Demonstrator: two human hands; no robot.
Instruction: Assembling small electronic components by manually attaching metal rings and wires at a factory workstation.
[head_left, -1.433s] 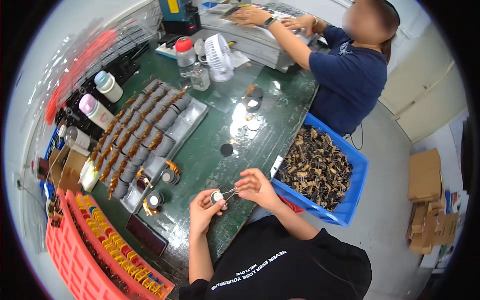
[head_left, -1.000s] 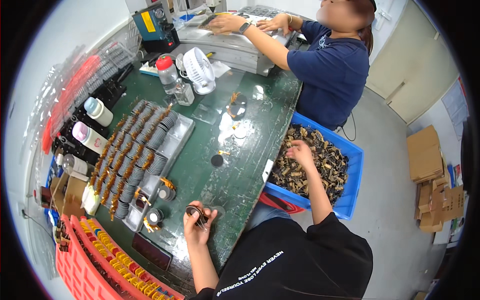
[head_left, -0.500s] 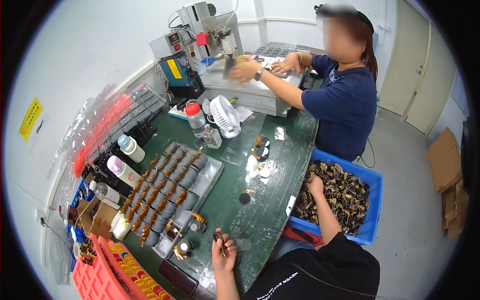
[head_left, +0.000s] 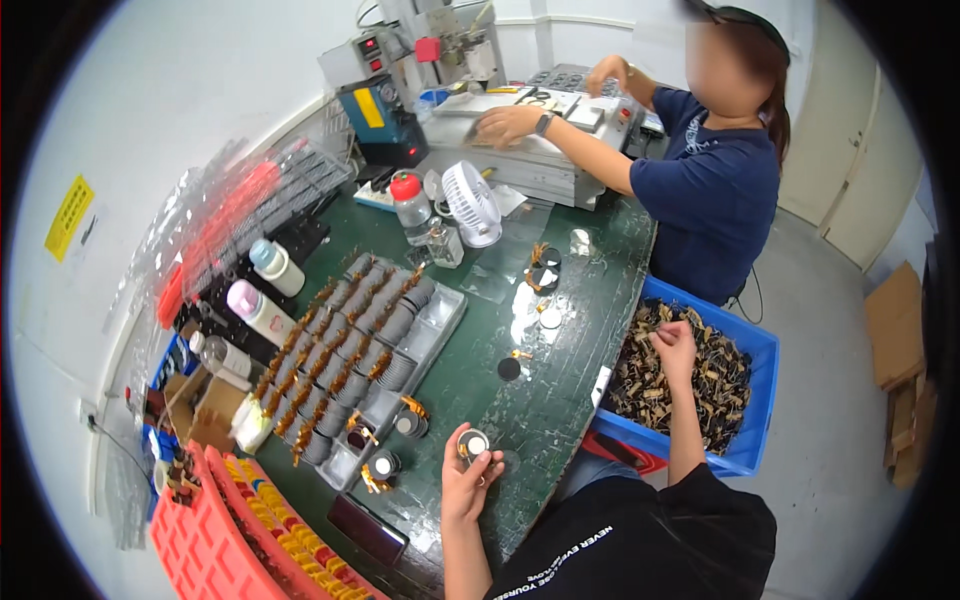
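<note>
My left hand (head_left: 461, 489) is closed around a small round disc (head_left: 474, 443) with a white centre, above the bench's near edge. My right hand (head_left: 676, 356) is over a blue bin (head_left: 767, 392), fingertips pinched together; whatever they hold is too small to make out. Heaped in that bin are many small tan and black parts (head_left: 708, 408). Left of my left hand stand two short stacks of discs with orange flex tails, one nearer stack (head_left: 383, 465) and one farther stack (head_left: 409, 424). Beyond them, a clear plastic tray (head_left: 452, 312) carries rows of grey discs with brown tails.
Loose discs (head_left: 509, 369) lie on the green bench (head_left: 480, 395). A dark phone (head_left: 368, 528) and red slotted racks (head_left: 215, 520) sit at near left. Bottles (head_left: 262, 310) and a white fan (head_left: 471, 205) stand farther back. A co-worker (head_left: 705, 190) works at a machine.
My right hand has risen out of the heap of parts, its fingers now pinched. My left hand has turned the disc so its white centre shows. The co-worker's hands have shifted, and the view has moved slightly.
</note>
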